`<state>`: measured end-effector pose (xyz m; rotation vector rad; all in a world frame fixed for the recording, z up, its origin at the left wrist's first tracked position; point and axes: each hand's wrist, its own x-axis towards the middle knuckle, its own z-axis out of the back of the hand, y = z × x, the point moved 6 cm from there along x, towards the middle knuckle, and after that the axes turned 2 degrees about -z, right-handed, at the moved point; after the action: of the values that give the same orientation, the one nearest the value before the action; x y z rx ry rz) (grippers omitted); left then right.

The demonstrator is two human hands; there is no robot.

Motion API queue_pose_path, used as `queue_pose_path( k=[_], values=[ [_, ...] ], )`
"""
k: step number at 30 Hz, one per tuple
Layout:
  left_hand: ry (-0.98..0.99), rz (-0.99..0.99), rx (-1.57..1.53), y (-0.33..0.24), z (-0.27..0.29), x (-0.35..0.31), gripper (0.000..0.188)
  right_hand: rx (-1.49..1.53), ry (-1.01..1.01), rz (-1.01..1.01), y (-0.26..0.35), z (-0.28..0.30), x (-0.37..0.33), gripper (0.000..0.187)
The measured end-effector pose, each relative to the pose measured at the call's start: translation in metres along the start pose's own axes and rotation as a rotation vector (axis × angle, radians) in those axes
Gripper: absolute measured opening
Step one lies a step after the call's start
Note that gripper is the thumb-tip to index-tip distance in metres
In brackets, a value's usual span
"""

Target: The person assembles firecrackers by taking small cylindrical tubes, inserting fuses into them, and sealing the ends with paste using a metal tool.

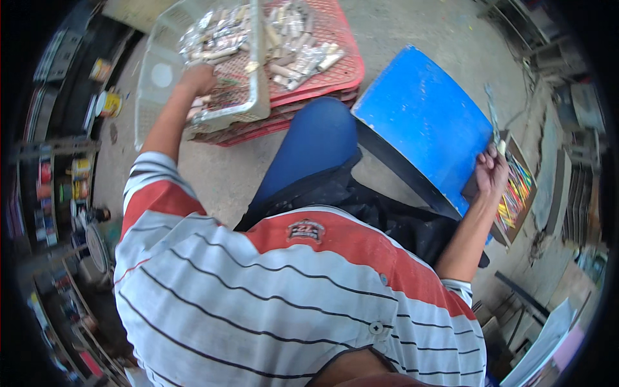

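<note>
My left hand [198, 79] reaches into a pale plastic basket [256, 90] at the upper left. Its fingers are curled down by the basket's contents; what they grip is hidden. Inside lies a heap of small tan cylinders in clear wrappers [219, 40]. On the right, my right hand [492, 170] is closed on a small pale cylinder [501, 148], palm up, with a shiny clear wrapper strip [491, 106] beyond it. It is beside a cardboard box [521, 219] full of thin, many-coloured sticks [514, 193].
Stacked red plastic crates [351, 55] carry more wrapped cylinders [306, 64] beside the basket. A blue-topped stand [422, 116] fills the space between my knee and right hand. Cluttered shelves [48, 155] line the left, with a paint bucket [108, 104] near them.
</note>
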<state>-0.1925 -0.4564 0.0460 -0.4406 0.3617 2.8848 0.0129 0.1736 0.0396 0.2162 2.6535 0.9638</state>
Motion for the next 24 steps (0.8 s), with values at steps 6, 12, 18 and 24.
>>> queue_pose_path(
  k=[6, 12, 18, 24],
  values=[
    [-0.595, -0.191, -0.332, -0.061, 0.106, 0.010, 0.031, -0.467, -0.321, 0.194, 0.008, -0.017, -0.007, 0.011],
    [-0.735, -0.832, -0.749, -0.274, 0.193, -0.052, 0.031, -1.851, -0.355, 0.799, -0.010, -0.103, -0.033, 0.011],
    [-0.742, -1.376, -0.532, -0.460, 0.184, -0.113, 0.035, -1.834, -0.061, 0.731, -0.061, -0.099, -0.021, 0.008],
    [-0.644, -1.457, -0.454, -0.497, 0.140, -0.164, 0.043, -2.203, -0.243, 0.811, -0.052, -0.103, -0.030, 0.017]
  ],
)
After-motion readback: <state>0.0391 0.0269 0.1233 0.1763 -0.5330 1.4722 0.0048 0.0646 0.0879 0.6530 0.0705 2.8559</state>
